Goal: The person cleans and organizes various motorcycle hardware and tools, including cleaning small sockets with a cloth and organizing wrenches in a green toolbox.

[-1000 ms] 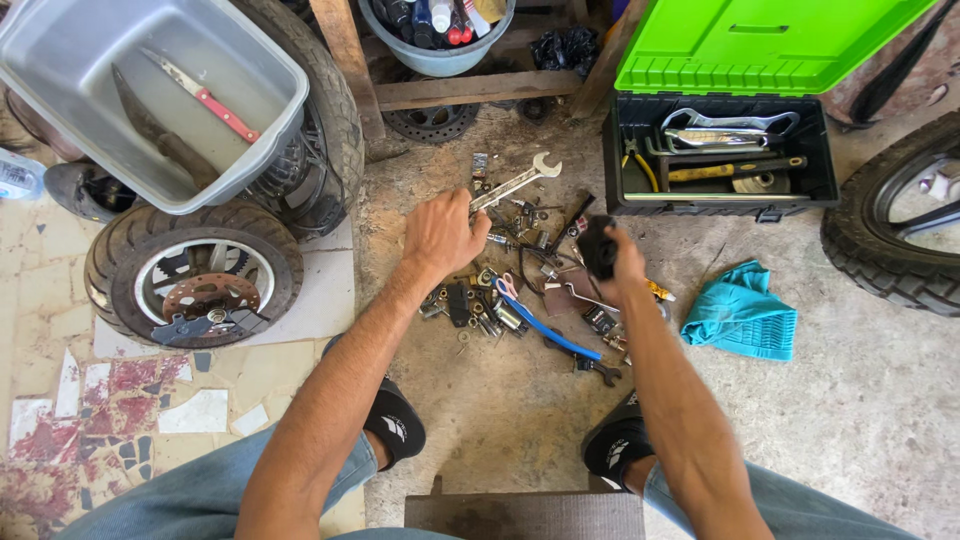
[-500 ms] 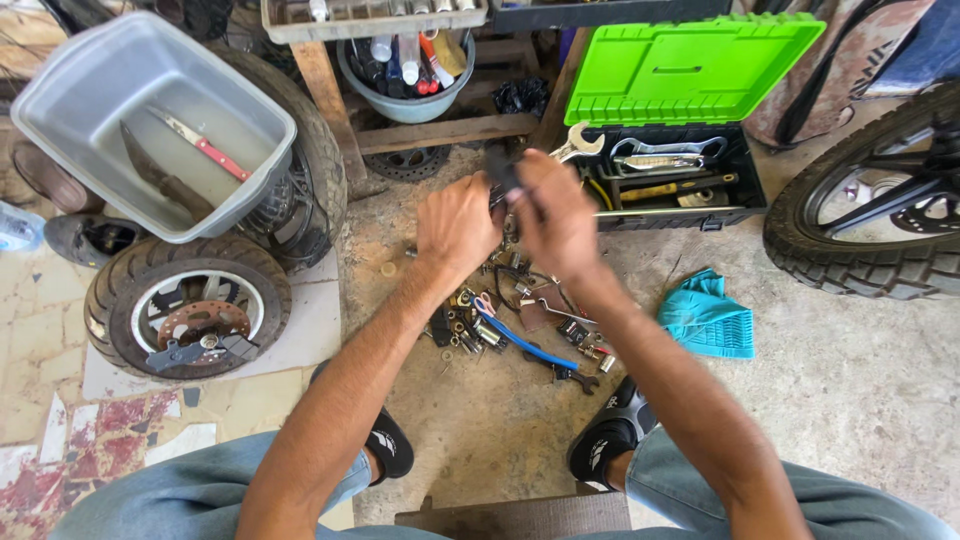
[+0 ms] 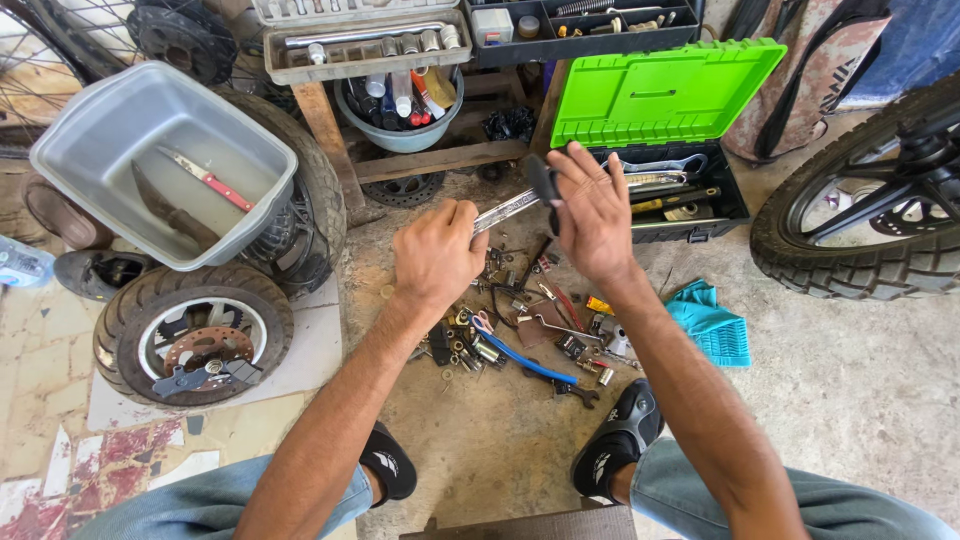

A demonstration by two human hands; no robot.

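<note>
Steel wrench [image 3: 505, 209], lifted off the floor's tool litter [image 3: 520, 330] a second earlier, was clenched in the left hand [image 3: 437, 255]; the right hand [image 3: 590, 205] now pinched a dark piece [image 3: 543, 180] at its end.

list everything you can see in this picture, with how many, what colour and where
wrench: 1, silver, held in both hands
toolbox: 1, black with green lid, open, top right
small parts: many, mixed, floor centre
cloth: 1, teal, right of parts
tub: 1, grey, on tyre, top left
small wheel: 1, black tyre, left
large wheel: 1, black, right edge
socket tray: 1, grey, top centre
shoes: 2, black, bottom
left hand: grips wrench
right hand: holds wrench's far end
</note>
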